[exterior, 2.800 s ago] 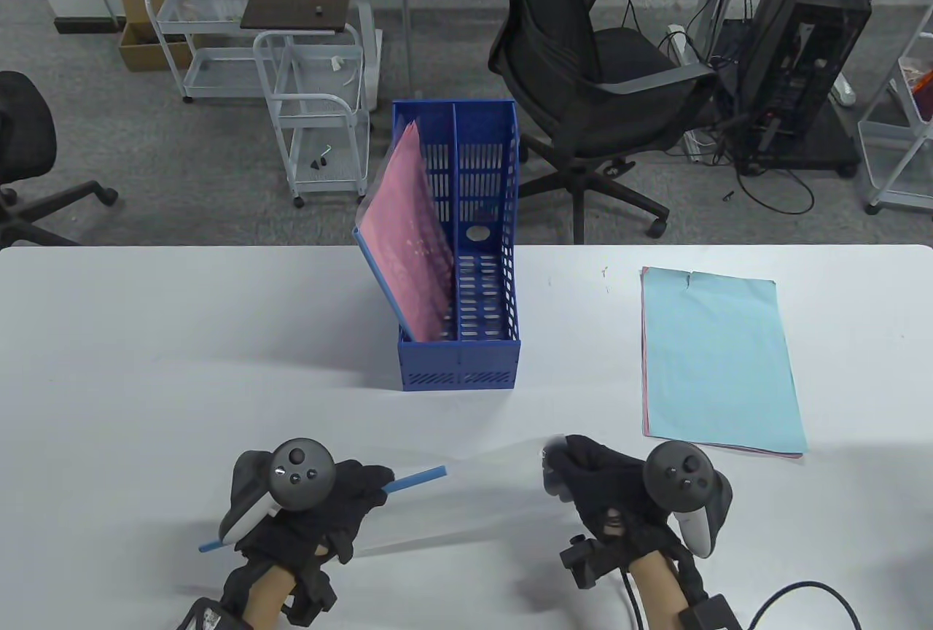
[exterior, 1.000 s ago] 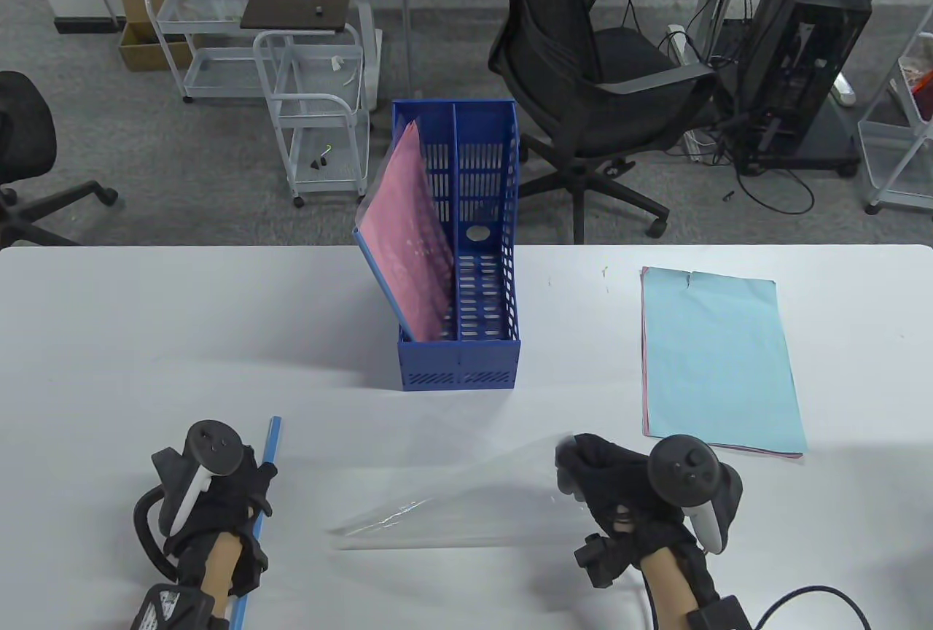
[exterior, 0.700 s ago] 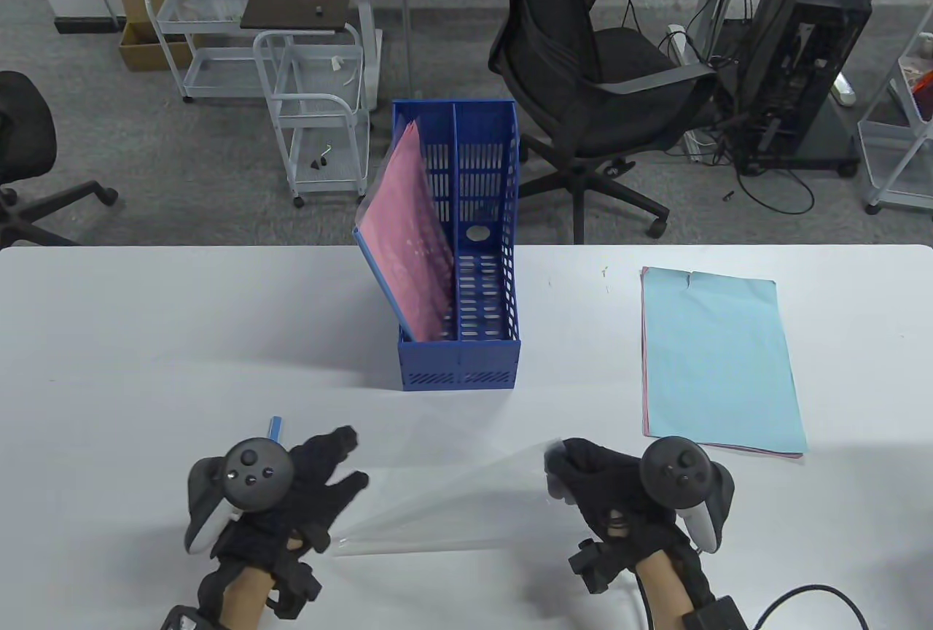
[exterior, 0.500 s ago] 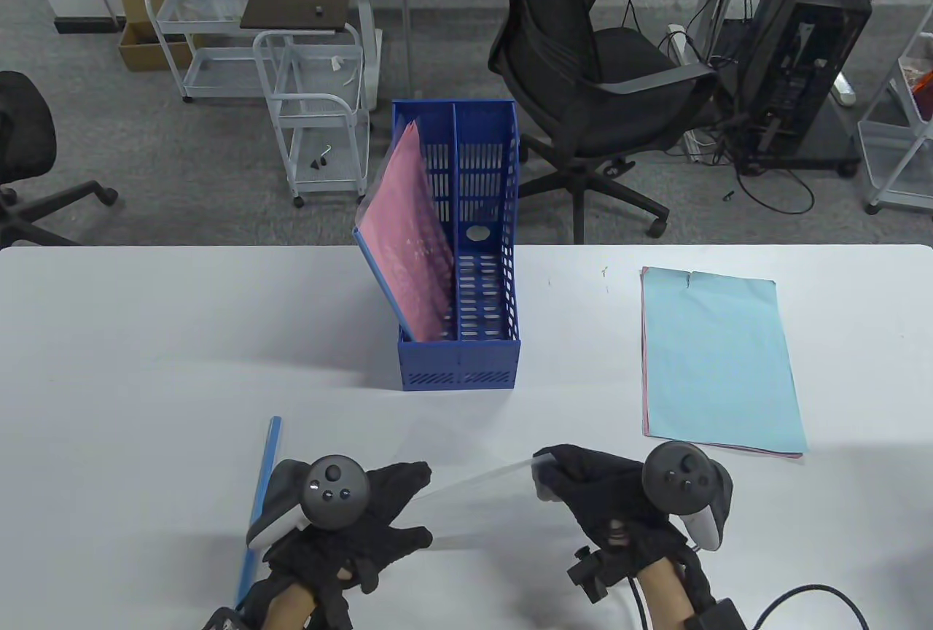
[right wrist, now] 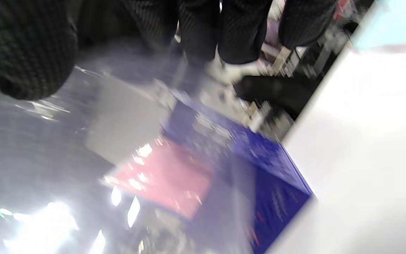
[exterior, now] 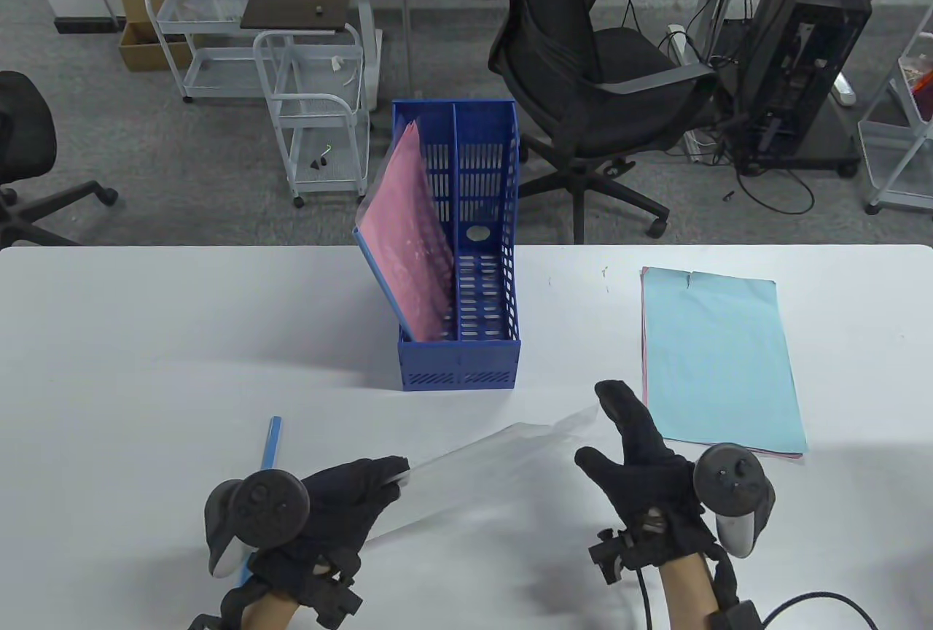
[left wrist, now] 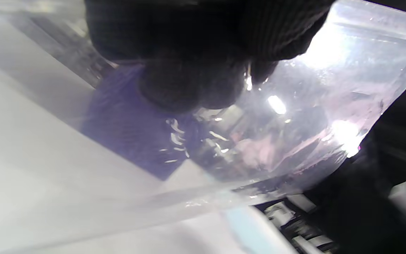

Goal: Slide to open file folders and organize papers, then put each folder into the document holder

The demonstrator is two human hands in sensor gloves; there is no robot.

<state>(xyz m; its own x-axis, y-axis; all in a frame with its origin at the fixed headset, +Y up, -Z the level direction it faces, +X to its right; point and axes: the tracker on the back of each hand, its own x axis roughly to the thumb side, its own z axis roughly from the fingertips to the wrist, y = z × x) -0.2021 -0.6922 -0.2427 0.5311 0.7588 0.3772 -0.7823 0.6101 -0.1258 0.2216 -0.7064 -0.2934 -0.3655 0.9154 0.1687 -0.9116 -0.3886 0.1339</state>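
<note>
Left hand (exterior: 342,506): fingers pinch one end of the clear folder (exterior: 496,469), lifted off the desk (exterior: 146,338). Right hand (exterior: 641,462): fingers spread wide beside the folder's other end, holding nothing. Blue slide bar (exterior: 271,440) lies left; blue holder (exterior: 459,360) stands behind, paper stack (exterior: 718,353) right.

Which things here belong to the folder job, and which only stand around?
Job things:
clear folder, pinched by left hand
blue slide bar
blue document holder with pink folder
paper stack
right hand, open

Standing around:
office chair
white carts
computer tower
</note>
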